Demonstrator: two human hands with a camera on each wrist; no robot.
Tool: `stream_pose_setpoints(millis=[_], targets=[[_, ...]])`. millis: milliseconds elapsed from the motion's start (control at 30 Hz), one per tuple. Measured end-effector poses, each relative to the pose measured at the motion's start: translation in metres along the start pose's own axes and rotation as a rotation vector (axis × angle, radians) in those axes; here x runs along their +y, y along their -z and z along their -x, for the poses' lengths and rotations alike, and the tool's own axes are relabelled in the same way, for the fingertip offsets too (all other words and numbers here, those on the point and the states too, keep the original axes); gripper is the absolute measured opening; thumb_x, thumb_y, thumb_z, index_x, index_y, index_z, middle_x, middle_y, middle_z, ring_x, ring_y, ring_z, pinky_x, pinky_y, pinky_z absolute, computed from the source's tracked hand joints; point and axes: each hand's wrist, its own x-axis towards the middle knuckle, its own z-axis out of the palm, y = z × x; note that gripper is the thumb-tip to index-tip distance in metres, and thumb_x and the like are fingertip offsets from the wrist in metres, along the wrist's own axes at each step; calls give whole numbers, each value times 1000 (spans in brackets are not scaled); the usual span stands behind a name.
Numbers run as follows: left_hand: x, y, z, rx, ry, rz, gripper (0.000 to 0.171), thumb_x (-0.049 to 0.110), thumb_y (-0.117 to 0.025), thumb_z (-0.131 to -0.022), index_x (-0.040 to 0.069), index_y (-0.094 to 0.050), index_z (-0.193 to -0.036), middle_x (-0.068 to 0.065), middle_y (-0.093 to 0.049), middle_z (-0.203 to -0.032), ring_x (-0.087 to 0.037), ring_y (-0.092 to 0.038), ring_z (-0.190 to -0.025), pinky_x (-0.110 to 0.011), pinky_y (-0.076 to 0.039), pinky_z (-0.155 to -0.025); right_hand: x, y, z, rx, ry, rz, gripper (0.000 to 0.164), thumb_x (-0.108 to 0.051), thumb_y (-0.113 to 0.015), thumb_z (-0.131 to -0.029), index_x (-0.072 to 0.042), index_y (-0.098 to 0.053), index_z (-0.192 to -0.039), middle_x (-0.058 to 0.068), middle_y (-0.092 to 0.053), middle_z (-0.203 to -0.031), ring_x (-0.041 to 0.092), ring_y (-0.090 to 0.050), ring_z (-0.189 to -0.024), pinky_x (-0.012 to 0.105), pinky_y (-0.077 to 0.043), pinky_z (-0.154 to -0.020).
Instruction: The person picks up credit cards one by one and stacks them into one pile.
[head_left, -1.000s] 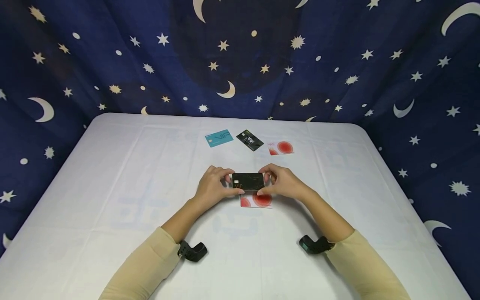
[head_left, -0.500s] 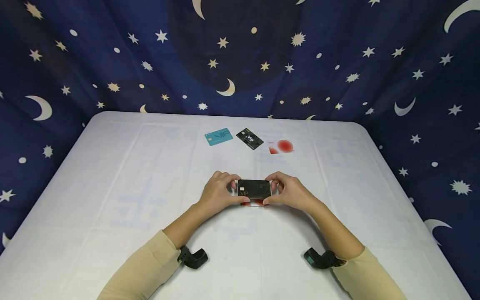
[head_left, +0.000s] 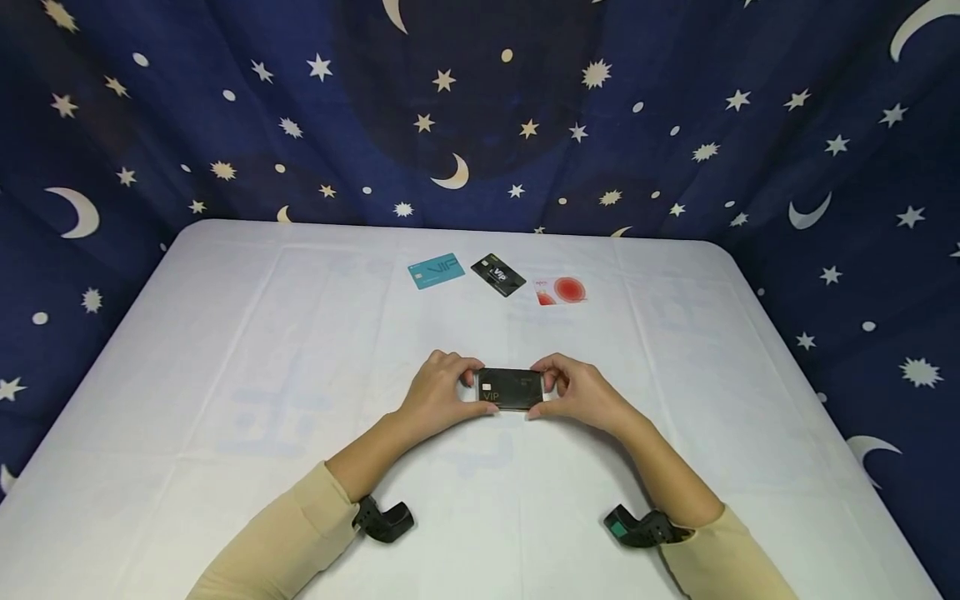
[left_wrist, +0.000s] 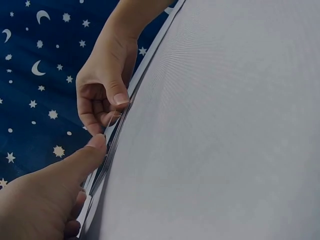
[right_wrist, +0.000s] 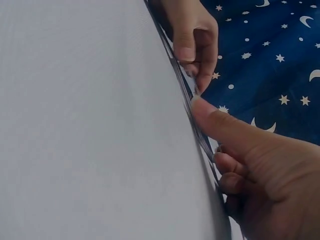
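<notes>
A black card with gold VIP lettering and a pale chip lies level in front of me at mid-table. My left hand pinches its left end, thumb at the near edge and index finger at the far edge. On the right end, my right hand has the same pinch. Seen edge-on in the left wrist view, a thin stack of cards runs between the two hands, low over the tabletop. The red-and-white card under the black one is hidden in the head view.
Toward the back lie a teal VIP card, a tilted black VIP card and a white card with red circles. A white cloth covers the table. Behind it hangs a dark blue curtain with moons and stars.
Both hands have brought the black card nearer and slightly right. It now covers the red-and-white card that showed beneath it before. The three back cards stay put.
</notes>
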Motion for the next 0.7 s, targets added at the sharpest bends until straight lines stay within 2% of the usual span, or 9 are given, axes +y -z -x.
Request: stream_pose_setpoints(millis=[300, 700], targets=[[-3, -1, 2, -21, -30, -3, 58, 47, -83, -65, 11, -67, -108, 5, -53, -84, -16, -43, -85, -31, -39, -78, -1, -1, 3, -13, -16, 23, 59, -30, -89, -60, -9, -63, -108, -2, -54, -80, 9, -42, -63, 22, -37, -57], [-4, -1, 2, -45, -15, 14, 56, 44, -83, -66, 11, -67, -109, 2, -53, -87, -18, -42, -87, -33, -38, -79, 0, 0, 3, -22, -14, 36, 61, -30, -89, -60, -8, -63, -110, -2, -54, -82, 9, -42, -64, 22, -37, -58]])
